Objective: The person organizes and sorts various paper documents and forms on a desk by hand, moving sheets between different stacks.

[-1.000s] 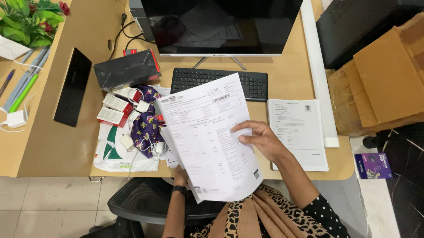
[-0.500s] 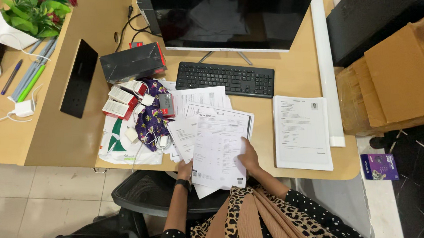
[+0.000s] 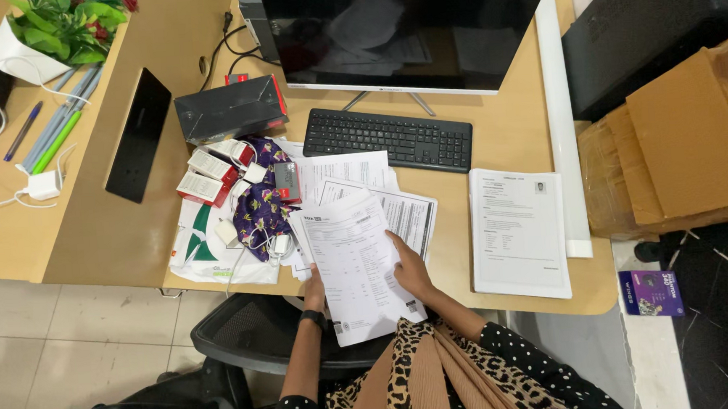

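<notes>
Fingers of our right hand [image 3: 410,271] press on a printed sheet [image 3: 355,260], the grip closed on its right edge, while our left hand [image 3: 314,293] holds its lower left edge from beneath. It tilts over more papers [image 3: 407,214] near the counter [image 3: 503,137] front edge, with a black keyboard [image 3: 387,138] beyond and another document [image 3: 517,230] to the right.

A white printed sheet [image 3: 355,268], dense with small text, is held tilted above the worktop's near edge. Beneath it lies a loose pile of similar papers [image 3: 380,191].
</notes>
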